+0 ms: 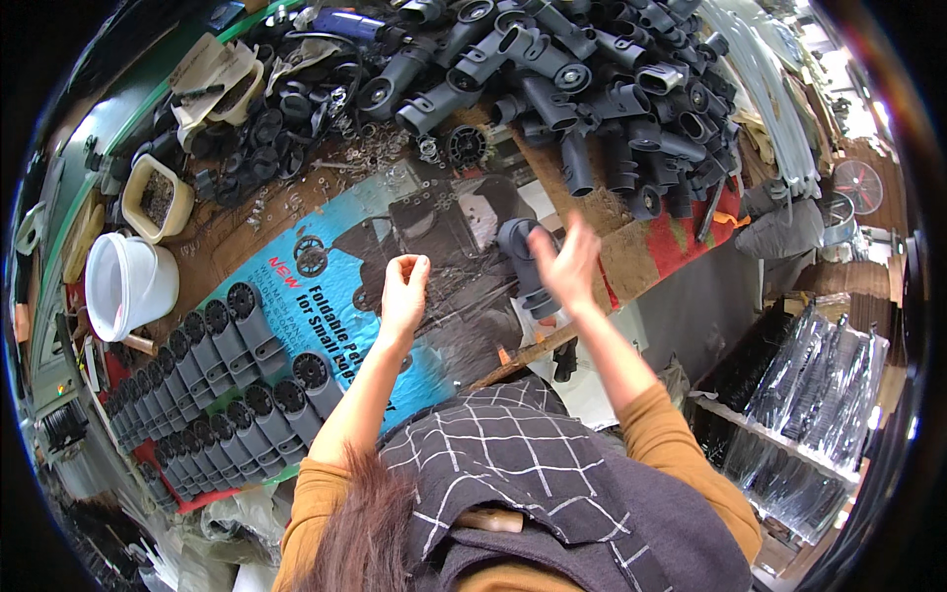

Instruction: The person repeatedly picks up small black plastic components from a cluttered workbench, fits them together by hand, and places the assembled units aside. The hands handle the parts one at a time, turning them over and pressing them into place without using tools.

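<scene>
Over the printed blue sheet (252, 252) on the bench, my left hand (402, 296) is closed, thumb against fingertips. Anything inside that pinch is too small to make out. My right hand (572, 264), a little blurred, has its fingers stretched out and apart. Just left of it, a dark grey plastic tube fitting (521, 259) with a round end lies on the worn dark part of the sheet. My thumb overlaps the fitting; whether it touches cannot be told. A black spoked wheel cap (311, 259) shows on the sheet, possibly printed.
Similar grey fittings (592, 99) are heaped at the back. Rows of them (227, 345) stand at left near a white bucket (133, 286) and a cream tub (158, 197). Black caps (266, 128), springs and a blue power tool (345, 25) lie at back left. Plastic-wrapped stacks (809, 395) stand right.
</scene>
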Demonstrator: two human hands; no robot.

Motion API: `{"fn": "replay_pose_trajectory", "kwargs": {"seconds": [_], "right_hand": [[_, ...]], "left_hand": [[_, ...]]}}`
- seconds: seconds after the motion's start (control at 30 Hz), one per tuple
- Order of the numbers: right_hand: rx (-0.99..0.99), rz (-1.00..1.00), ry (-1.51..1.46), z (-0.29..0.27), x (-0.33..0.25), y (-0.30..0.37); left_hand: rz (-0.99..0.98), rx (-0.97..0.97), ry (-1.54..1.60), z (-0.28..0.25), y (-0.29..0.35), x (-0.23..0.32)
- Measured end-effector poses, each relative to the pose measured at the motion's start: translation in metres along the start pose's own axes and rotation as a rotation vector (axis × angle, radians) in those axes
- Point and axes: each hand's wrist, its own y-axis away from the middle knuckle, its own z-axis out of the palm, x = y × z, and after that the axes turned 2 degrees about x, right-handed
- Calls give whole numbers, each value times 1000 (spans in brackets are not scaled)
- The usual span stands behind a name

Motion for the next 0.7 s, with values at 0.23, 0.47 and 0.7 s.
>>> {"fn": "replay_pose_trajectory", "kwargs": {"seconds": [0.23, 0.47, 0.7], "right_hand": [[-15, 375, -127, 5, 35, -125], [-229, 554, -1212, -66, -18, -19], [-895, 400, -861, -26, -113, 24]], "left_hand": [[58, -16, 100, -12, 6, 7], [135, -122, 113, 2, -2, 37], [265, 57, -204, -36, -7, 31]]}}
